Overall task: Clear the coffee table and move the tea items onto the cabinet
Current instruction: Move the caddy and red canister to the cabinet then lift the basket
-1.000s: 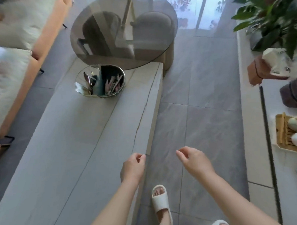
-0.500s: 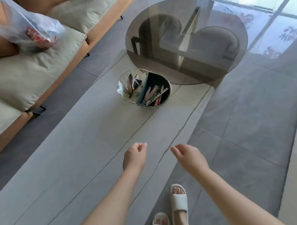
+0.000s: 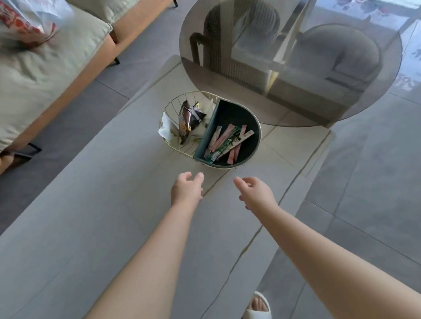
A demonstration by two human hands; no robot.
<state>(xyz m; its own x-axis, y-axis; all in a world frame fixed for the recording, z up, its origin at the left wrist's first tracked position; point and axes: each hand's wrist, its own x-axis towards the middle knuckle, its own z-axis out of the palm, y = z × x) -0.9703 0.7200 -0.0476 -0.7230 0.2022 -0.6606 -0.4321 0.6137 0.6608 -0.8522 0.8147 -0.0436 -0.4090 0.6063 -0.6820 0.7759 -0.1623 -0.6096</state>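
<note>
Head view shows your arms stretched out over the coffee table (image 3: 75,225), reaching further than half a second ago, when both hands hung back nearer the table's near edge. Your left hand (image 3: 186,190) is loosely curled and holds nothing; your right hand (image 3: 255,191) is likewise relaxed and empty, fingers slightly bent. Both now sit just short of the basket (image 3: 210,130), not touching it. It stands on the table beside the glass top (image 3: 346,100), snack packets in its wire half, sachets (image 3: 228,141) in its dark half. The cabinet has dropped out of sight. You look set to lift the basket next, probably two-handed.
</note>
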